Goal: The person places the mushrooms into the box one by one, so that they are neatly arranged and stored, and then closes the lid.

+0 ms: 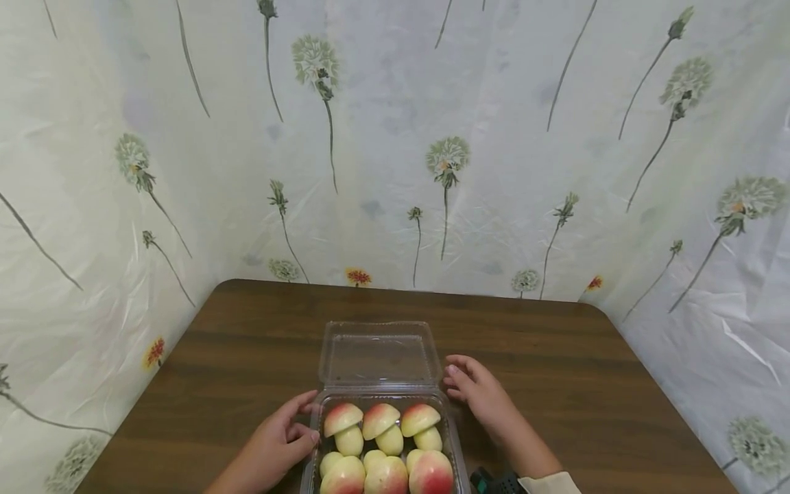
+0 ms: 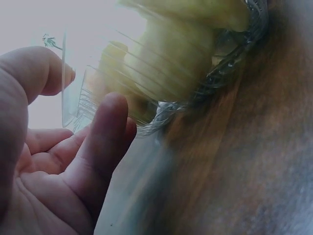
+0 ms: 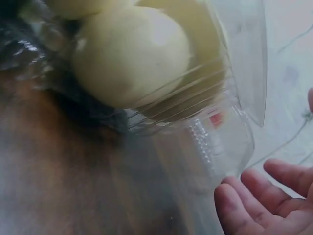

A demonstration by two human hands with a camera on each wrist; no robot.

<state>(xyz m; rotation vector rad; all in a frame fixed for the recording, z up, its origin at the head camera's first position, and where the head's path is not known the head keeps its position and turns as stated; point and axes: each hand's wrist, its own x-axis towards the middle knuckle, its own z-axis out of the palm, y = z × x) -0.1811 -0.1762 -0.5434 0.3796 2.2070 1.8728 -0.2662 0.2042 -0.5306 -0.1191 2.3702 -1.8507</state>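
Observation:
A clear plastic clamshell box (image 1: 459,449) stands at the near side of the table, its lid (image 1: 379,353) folded back. Inside are two rows of glossy yellow mushroom-shaped pieces (image 1: 348,439) with red-blushed caps; what they are made of I cannot tell. My left hand (image 1: 274,442) is at the box's left side, thumb beside the rim and fingers loosely bent near the hinge. In the left wrist view, its thumb (image 2: 105,132) lies close to the ribbed wall. My right hand (image 1: 484,394) is beside the lid's right edge, fingers relaxed and holding nothing.
The dark wood table (image 1: 247,357) has rounded far corners. Behind it and at both sides hangs a pale sheet (image 1: 382,158) printed with dandelions. A dark band (image 1: 496,482) is at my right wrist, below a light sleeve (image 1: 552,484).

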